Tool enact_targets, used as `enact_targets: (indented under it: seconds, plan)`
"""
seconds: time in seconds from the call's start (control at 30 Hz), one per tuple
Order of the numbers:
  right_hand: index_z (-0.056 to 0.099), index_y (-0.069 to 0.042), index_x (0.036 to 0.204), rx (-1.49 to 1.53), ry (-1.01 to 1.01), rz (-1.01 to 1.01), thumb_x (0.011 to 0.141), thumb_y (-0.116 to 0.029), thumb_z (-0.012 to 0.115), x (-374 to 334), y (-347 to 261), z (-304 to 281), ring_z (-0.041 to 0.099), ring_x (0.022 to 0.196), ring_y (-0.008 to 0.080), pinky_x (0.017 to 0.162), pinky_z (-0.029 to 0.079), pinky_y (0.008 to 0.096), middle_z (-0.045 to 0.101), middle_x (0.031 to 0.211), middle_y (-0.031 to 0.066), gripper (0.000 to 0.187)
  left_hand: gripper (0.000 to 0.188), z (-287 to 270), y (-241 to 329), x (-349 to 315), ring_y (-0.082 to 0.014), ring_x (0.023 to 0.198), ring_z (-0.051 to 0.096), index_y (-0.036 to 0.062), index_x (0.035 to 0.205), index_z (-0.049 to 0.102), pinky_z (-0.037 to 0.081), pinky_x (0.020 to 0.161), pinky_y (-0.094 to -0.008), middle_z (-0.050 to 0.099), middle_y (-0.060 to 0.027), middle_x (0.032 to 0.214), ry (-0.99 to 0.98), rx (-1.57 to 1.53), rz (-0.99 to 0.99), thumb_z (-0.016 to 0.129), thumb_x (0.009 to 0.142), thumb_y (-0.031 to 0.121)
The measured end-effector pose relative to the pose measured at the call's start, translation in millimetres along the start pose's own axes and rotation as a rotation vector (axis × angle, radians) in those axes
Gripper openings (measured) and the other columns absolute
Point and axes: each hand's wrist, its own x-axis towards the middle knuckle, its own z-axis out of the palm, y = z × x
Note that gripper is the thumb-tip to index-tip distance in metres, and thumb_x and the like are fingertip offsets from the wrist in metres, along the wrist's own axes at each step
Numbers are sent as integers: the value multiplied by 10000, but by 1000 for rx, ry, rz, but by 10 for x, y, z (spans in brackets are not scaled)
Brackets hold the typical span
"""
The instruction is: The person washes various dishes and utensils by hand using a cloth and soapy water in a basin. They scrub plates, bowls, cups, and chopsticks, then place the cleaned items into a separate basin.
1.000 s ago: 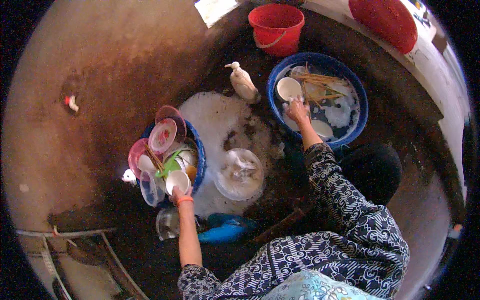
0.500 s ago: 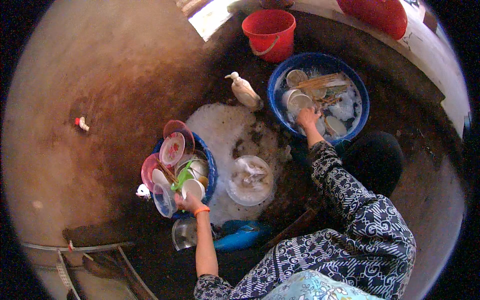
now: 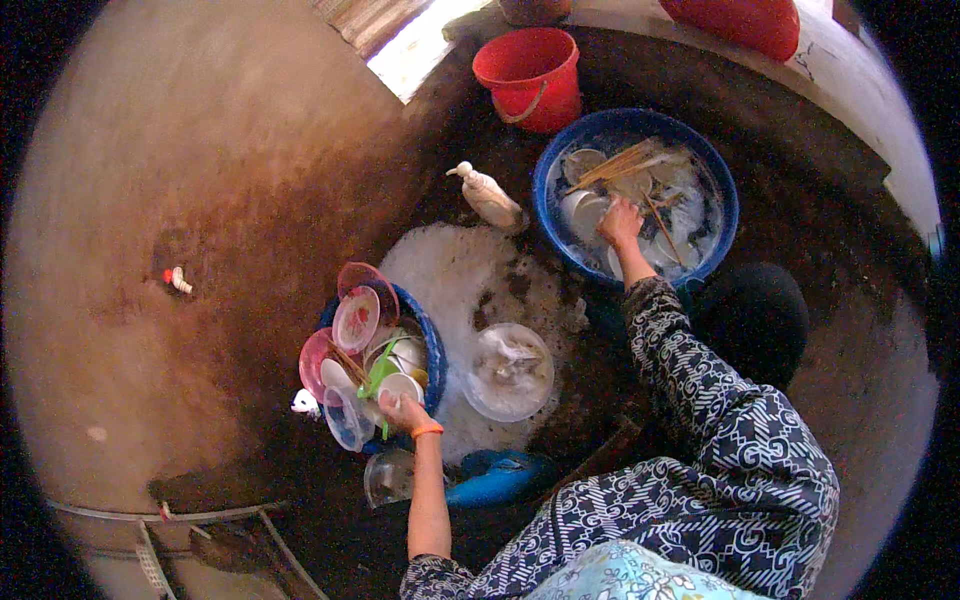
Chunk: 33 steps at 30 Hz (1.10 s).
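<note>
At upper right, the chopsticks (image 3: 614,167) have shifted near the right hand (image 3: 622,221), its grip not visible, suggesting stirring; at lower centre-left, the left hand (image 3: 402,411) clasps a white bowl (image 3: 402,385).

Beyond your bare right hand (image 3: 622,222), the round white bowl no longer shows full-face — and in the round blue tub (image 3: 727,178), the thin brown sticks (image 3: 622,165) now slant more steeply, one lying apart.
</note>
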Motion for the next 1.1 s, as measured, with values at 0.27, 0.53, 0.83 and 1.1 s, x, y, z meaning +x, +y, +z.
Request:
enact_targets:
  seconds: [0.27,0.53,0.83,1.1]
  plan:
    - [696,-120,1010,-23,-184,70,801,-322,575,-72,194,199,668,947,340,795,538,481,689,1024,163,315,507,58,-42,-44,-207,886,544,126,1239,441,486,519,-285,491,-62,1156,-110,-77,-64,573,752,77]
    - [632,-62,1157,956,-369,166,810,-381,650,441,-10,310,610,961,208,799,481,359,662,1073,67,472,470,35,24,-122,-193,913,567,52,1278,438,465,480,-219,456,-104,1280,-118,-60,-62,491,812,12]
    - [643,-79,980,1371,-234,74,876,-292,621,39,-1003,-644,520,748,126,710,462,298,615,856,-3,238,394,162,288,-304,-117,736,581,63,1279,462,454,490,-208,527,-84,1141,-416,-61,-38,513,888,60]
    - [700,-85,892,1118,-829,-323,854,-414,669,-1128,-2390,-492,532,599,117,517,403,270,630,742,-29,333,551,612,1090,-461,-202,937,613,89,1355,426,584,643,-326,536,-105,1203,-823,-311,8,624,872,264]
